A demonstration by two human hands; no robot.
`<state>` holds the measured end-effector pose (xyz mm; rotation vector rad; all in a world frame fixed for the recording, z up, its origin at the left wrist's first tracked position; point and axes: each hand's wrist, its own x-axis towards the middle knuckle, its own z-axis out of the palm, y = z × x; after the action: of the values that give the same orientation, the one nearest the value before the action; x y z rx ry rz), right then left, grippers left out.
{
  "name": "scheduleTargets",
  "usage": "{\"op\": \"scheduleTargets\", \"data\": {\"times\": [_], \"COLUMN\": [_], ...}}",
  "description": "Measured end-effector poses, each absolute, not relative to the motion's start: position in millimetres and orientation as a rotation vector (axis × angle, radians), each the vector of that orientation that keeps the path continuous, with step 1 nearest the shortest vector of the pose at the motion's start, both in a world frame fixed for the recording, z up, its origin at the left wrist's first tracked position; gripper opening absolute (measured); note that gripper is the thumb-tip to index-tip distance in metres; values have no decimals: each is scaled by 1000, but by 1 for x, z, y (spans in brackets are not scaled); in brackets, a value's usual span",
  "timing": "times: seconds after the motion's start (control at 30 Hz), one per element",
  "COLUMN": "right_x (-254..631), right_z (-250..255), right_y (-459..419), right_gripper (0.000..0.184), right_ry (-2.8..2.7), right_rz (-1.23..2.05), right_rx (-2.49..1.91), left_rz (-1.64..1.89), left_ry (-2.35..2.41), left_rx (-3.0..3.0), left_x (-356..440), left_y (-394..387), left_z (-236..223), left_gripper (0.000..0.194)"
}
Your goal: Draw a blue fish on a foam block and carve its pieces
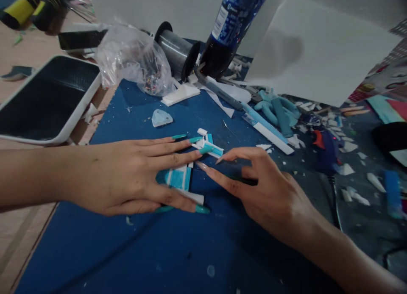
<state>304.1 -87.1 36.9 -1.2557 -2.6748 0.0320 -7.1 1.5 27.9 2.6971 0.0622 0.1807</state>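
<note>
My left hand [140,175] lies flat with fingers spread, pressing over a small blue-and-white panel [179,177] on the blue work surface. Its fingertips touch a smaller blue piece with white strips [211,149] just beyond the panel. Part of the panel is hidden under the palm and fingers. From the right, my right hand [260,188] reaches in, its index fingertip and thumb apart beside the panel and the smaller piece. Nothing shows between those fingertips; the other fingers are curled and partly hidden. A white strip [193,196] runs along the panel's near edge, by my left thumb.
Behind the hands stand a dark bottle [219,35], a wire spool [178,50] and a clear plastic bag [133,56]. A utility knife [270,133], teal-handled pliers [281,112] and a glue gun [326,148] lie right, among white scraps. A phone [47,97] lies left.
</note>
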Motion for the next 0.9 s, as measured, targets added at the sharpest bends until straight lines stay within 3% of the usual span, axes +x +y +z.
{"op": "scheduleTargets", "data": {"times": [0.07,0.23,0.53,0.9], "right_x": [305,295,285,290], "right_z": [40,48,54,51], "right_y": [-89,-97,-95,-95], "right_gripper": [54,23,25,30], "right_ry": [-2619,-2406,-2317,-2370], "right_rz": [62,263,519,532], "right_rx": [-1288,-1539,-1638,-1625], "left_rz": [202,262,251,237], "left_ry": [71,129,114,131], "left_rx": [2700,2738,2785,2752], "left_x": [-8,-12,-14,-11], "left_y": [2,-1,0,1], "left_z": [27,20,17,19], "left_gripper": [48,49,52,49]}}
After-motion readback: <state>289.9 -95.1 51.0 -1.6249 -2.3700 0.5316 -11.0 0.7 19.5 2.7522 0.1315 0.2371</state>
